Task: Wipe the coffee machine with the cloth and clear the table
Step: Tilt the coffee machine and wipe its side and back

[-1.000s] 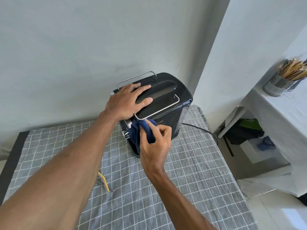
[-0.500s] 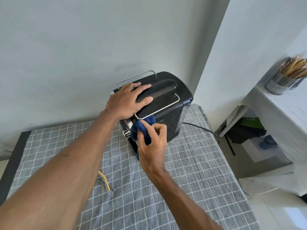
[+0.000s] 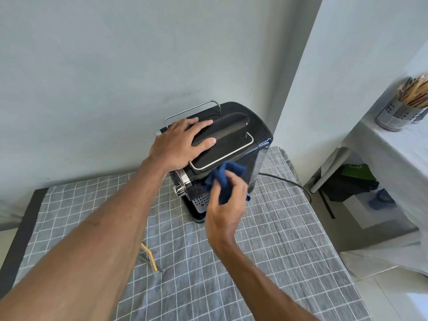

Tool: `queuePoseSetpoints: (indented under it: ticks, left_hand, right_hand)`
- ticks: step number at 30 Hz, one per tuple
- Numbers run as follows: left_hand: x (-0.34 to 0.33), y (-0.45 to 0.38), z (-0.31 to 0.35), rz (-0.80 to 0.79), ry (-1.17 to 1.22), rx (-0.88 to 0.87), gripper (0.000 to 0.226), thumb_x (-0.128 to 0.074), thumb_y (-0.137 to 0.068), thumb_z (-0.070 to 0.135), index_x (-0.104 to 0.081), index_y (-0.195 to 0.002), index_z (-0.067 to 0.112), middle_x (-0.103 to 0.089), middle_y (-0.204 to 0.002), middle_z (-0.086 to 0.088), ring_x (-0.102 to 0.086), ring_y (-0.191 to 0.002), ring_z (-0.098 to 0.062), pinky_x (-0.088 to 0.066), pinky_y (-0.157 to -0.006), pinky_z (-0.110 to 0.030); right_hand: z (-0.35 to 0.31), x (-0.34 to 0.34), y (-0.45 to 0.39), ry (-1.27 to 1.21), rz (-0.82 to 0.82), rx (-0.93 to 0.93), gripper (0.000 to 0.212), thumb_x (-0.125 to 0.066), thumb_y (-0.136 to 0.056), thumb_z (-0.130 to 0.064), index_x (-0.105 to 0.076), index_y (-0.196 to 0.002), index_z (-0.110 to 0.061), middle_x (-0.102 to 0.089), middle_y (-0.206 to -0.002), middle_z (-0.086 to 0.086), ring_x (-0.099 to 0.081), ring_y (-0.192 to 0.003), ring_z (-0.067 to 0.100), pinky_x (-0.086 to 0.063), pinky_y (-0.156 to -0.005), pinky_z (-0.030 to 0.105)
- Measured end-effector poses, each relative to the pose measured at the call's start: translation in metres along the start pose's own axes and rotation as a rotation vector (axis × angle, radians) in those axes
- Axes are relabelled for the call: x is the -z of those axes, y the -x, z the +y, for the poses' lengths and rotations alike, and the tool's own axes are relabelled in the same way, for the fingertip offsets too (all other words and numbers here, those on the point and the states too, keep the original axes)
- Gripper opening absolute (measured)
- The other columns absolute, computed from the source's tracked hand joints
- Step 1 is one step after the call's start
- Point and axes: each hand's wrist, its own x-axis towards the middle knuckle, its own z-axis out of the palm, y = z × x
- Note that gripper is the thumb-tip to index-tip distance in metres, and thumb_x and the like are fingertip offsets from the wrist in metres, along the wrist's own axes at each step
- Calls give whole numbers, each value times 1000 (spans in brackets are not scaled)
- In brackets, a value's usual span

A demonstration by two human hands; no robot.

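Two hands are busy: our left hand (image 3: 183,144) lies flat on the machine (image 3: 234,144), our right hand (image 3: 225,202) grips the cloth (image 3: 225,179) against its front. Wiping seems midway; the bench (image 3: 278,239) isn't cleared, tongs (image 3: 150,258) remain.

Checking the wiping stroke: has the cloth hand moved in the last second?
Yes. The right hand with the blue cloth slid rightward along the coffee machine front, uncovering the perforated tray.
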Motion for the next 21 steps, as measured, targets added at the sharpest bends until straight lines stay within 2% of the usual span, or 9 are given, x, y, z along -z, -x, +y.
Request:
queuePoseSetpoints:
  ticks: [3, 8, 12, 13, 15, 17, 19, 20, 21]
  left_hand:
    - [0, 0, 1, -2, 7, -2, 62, -27, -95, 80, -26, -153, 58, -28, -164, 15, -25, -151, -14, -38, -108, -55]
    - [0, 1, 1, -7, -6, 4, 63, -26, -95, 80, -25, -154, 58, -27, -164, 15, -24, -152, -13, -37, -108, -56]
    - [-1, -1, 1, -4, -13, 6, 64, -25, -94, 81, -25, -154, 58, -28, -164, 15, -26, -151, -15, -38, -107, -56]
    - [-1, -1, 1, -1, -15, 4, 64, -25, -94, 81, -25, -154, 58, -28, -164, 14, -26, -151, -15, -38, -107, -56]
    - [-2, -2, 0, -5, -19, 1, 64, -24, -94, 81, -24, -154, 58, -28, -164, 14, -26, -151, -15, -39, -106, -56]
    - [-2, -2, -1, -6, -20, 3, 65, -24, -94, 81, -23, -154, 58, -28, -164, 14, -25, -151, -15, -40, -106, -57]
    - [-3, -2, -1, -5, -22, 3, 64, -24, -94, 81, -23, -154, 58, -28, -164, 14, -26, -151, -16, -40, -105, -57]
    - [-3, -3, -2, -6, -22, 2, 64, -24, -94, 81, -23, -154, 58, -28, -164, 13, -26, -151, -16, -40, -105, -57]
    - [-2, -3, -2, -6, -22, 2, 64, -24, -94, 81, -23, -154, 58, -28, -164, 13, -26, -151, -16, -40, -106, -58]
  right_hand:
    - [22, 7, 1, 81, -70, 48, 26, -60, -102, -11, -59, -128, -12, -56, -124, 2, -61, -114, 17, -57, -95, 36]
    - [30, 24, -67, 170, 189, -192, 28, -58, -104, -22, -60, -132, -22, -60, -125, -3, -59, -114, -1, -52, -104, 33]
    - [50, 14, -52, -31, -30, -203, 59, -57, -95, -58, -38, -151, -55, -41, -161, 2, -50, -141, 33, -50, -109, 54]
    - [56, 9, -37, -18, -68, -210, 62, -54, -96, -59, -32, -153, -54, -33, -166, -5, -44, -146, 34, -47, -111, 56]
    - [62, 4, -14, 131, -86, -181, 61, -50, -104, -43, -26, -160, -41, -21, -168, -22, -34, -153, 20, -38, -121, 50]
    - [65, 5, -11, 167, -39, -232, 52, -49, -108, -32, -35, -158, -30, -40, -157, -18, -44, -143, 7, -38, -121, 33]
    - [66, 5, -23, 144, 79, -441, 31, -55, -106, -37, -62, -133, -23, -66, -112, -9, -65, -98, 1, -53, -88, 15]
    - [71, 5, -30, 122, 124, -561, 24, -56, -106, -37, -68, -119, -20, -64, -93, -9, -63, -80, 0, -53, -73, 12]
    - [79, 5, -39, 171, 130, -621, 22, -54, -107, -34, -68, -114, -18, -62, -86, -9, -61, -75, 1, -54, -68, 12]
